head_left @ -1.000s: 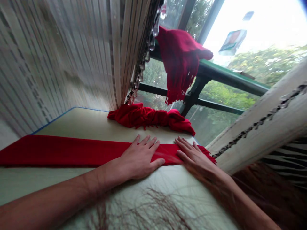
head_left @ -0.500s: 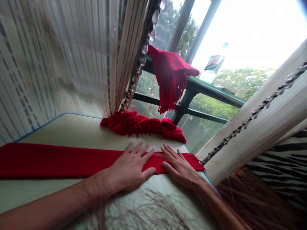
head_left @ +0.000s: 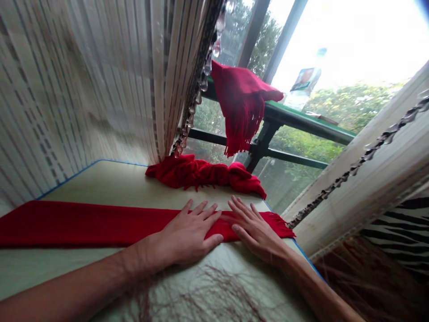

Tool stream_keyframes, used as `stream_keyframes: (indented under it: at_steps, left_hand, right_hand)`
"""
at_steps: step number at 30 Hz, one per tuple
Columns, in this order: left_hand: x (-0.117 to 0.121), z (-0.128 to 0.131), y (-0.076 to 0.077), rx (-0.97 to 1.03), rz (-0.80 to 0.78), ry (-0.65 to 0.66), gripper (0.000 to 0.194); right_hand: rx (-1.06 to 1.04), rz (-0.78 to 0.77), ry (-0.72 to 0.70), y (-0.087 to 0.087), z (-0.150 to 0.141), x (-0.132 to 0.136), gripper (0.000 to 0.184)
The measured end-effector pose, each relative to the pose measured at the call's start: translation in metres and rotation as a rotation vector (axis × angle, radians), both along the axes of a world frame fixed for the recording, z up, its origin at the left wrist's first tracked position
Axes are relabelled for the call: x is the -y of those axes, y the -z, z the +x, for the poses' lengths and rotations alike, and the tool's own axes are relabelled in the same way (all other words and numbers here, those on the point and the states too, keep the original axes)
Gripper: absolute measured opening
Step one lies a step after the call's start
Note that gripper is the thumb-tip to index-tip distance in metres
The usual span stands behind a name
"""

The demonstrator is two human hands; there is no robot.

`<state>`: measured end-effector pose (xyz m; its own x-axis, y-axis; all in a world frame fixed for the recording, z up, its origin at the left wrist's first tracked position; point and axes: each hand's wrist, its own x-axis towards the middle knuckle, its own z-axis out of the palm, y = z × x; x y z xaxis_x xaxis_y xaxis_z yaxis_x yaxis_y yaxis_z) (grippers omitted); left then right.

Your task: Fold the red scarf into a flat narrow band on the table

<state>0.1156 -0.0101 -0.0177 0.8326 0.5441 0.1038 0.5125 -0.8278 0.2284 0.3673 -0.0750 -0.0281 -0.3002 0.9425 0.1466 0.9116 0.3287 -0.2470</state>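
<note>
1. One red scarf (head_left: 94,226) lies in a long, flat strip across a pale table (head_left: 100,179), running out of frame at left; its fringe (head_left: 279,223) rests by the table's blue edge at right.

2. Two bare hands lie palm down across the scarf near its fringed end. The left hand (head_left: 189,235) has its fingers fanned apart, fingertips past the far edge; the right hand (head_left: 253,230), just beside it, is also flat with fingers spread. Neither grips the fabric.

3. By the look of it, the smoothing is well along: the visible stretch appears even, with no large creases. What lies under the palms and beyond the frame cannot be judged.

4. A crumpled red cloth (head_left: 201,172) sits bunched at the table's far side, not laid flat.

5. Another fringed red cloth (head_left: 239,103) hangs over a green window ledge (head_left: 335,127), near a labelled bottle (head_left: 303,87).

6. A striped curtain (head_left: 100,89) frames the left; zebra-print fabric (head_left: 395,228) shows at right.
</note>
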Motion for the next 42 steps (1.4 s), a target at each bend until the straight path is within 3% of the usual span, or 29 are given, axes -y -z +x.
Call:
stream_keyframes:
  at_steps: [7, 16, 20, 23, 26, 30, 34, 37, 42]
  left_hand:
    - [0.005, 0.002, -0.009, -0.049, -0.046, -0.016, 0.083]
    - [0.005, 0.001, -0.014, -0.077, -0.108, -0.008, 0.083]
    - [0.006, 0.002, -0.014, -0.062, -0.111, -0.013, 0.082]
    - [0.006, 0.002, -0.013, -0.052, -0.109, -0.008, 0.082]
    - [0.006, 0.002, -0.014, -0.068, -0.116, -0.009, 0.082]
    - [0.007, 0.002, -0.015, -0.066, -0.116, -0.014, 0.082]
    - [0.007, 0.001, -0.015, -0.065, -0.118, -0.013, 0.083]
    - [0.007, 0.002, -0.015, -0.068, -0.126, -0.012, 0.083]
    - [0.006, 0.002, -0.015, -0.081, -0.124, -0.009, 0.083]
  right_hand:
    - [0.009, -0.016, -0.108, 0.007, -0.01, 0.003, 0.064]
    - [0.084, -0.014, 0.136, 0.022, 0.048, 0.002, 0.065]
    - [0.028, 0.097, 0.067, 0.017, 0.03, -0.001, 0.063]
    - [0.049, 0.037, 0.013, 0.018, 0.018, -0.004, 0.062]
    - [0.083, -0.036, 0.076, 0.023, 0.03, -0.006, 0.067]
    - [0.077, -0.016, 0.199, 0.023, 0.051, -0.005, 0.069]
    - [-0.009, 0.088, 0.114, 0.011, 0.036, -0.003, 0.066]
    - [-0.025, 0.059, 0.026, 0.009, 0.025, -0.003, 0.063]
    - [0.055, -0.039, 0.148, 0.019, 0.048, -0.005, 0.067]
